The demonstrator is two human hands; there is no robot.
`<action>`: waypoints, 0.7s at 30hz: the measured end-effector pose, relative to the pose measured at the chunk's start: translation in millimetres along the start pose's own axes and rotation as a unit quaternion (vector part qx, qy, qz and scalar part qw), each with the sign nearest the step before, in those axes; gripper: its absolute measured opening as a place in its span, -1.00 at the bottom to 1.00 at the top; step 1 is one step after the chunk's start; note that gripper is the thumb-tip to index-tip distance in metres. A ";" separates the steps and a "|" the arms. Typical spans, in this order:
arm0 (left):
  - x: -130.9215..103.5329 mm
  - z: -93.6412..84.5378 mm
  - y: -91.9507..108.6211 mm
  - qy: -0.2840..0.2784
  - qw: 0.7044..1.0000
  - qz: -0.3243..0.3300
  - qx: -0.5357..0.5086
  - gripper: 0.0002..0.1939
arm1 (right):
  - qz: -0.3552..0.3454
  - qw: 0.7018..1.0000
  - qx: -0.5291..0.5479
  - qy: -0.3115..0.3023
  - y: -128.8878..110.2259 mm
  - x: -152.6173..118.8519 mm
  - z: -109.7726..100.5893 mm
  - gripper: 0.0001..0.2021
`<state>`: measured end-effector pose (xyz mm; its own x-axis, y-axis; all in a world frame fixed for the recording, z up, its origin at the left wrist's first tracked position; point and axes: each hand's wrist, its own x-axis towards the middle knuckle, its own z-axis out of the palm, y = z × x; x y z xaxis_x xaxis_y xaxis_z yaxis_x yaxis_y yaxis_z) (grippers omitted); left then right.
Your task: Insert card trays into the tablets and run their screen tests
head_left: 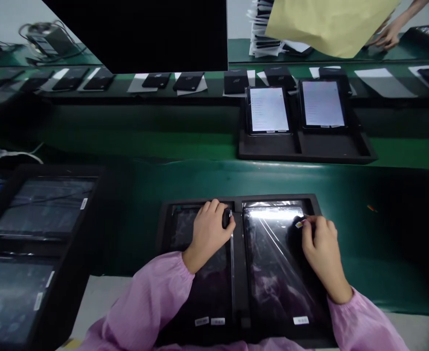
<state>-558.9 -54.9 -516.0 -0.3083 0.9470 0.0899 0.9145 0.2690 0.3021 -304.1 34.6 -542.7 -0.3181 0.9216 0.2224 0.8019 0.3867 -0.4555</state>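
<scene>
- We are at a long green counter (134, 195) in a workshop, with a dark monitor (141, 34) hanging over its far side.
- Near us lies a black two-bay tray (238, 229), and in each bay sits a dark tablet wrapped in glossy film.
- Our left hand (209, 234) rests on the far end of the left tablet (200, 287), fingers curled around a small black object (226, 218) at that tablet's right edge; we cannot tell what the object is.
- Our right hand (320, 246) sits on the far right corner of the right tablet (273, 263), thumb and forefinger pinching a small pale tab (299, 224) that lies on the film.
- Both wrists end in pink sleeves (152, 302) with gathered cuffs.
- Small white labels (301, 320) show at the near ends of both tablets.
- Further off, to the right, a second black tray (305, 146) carries two tablets with lit white screens (268, 109).
- To the left, a larger black tray (64, 273) holds more dark screens, one behind the other.
- Along the far strip of the counter, a row of black devices (156, 80) lies on white slips.
- At the far right, another person's hand (386, 36) touches the counter beside a yellow-brown sheet (327, 22) and a stack of papers (263, 29).
</scene>
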 end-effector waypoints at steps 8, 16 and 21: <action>-15.5 -28.3 -19.6 0.041 0.997 0.054 -0.036 -0.71 | -0.043 0.997 0.005 0.066 -4.1 -12.2 -24.6 -0.93; -80.0 -53.3 -61.3 0.153 0.984 0.089 0.036 -0.78 | -0.247 0.969 0.031 0.005 -6.3 -58.5 -54.3 -0.90; -109.7 -44.2 -66.5 0.149 0.982 0.100 0.048 -0.81 | -0.308 0.951 0.013 -0.012 -5.9 -75.0 -52.1 -0.89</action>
<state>-597.5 -184.4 -504.0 -0.1688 0.8929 0.4175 0.9809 0.1109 0.1596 -258.6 -38.7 -511.8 -0.7353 0.5207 0.4339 0.4472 0.8537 -0.2667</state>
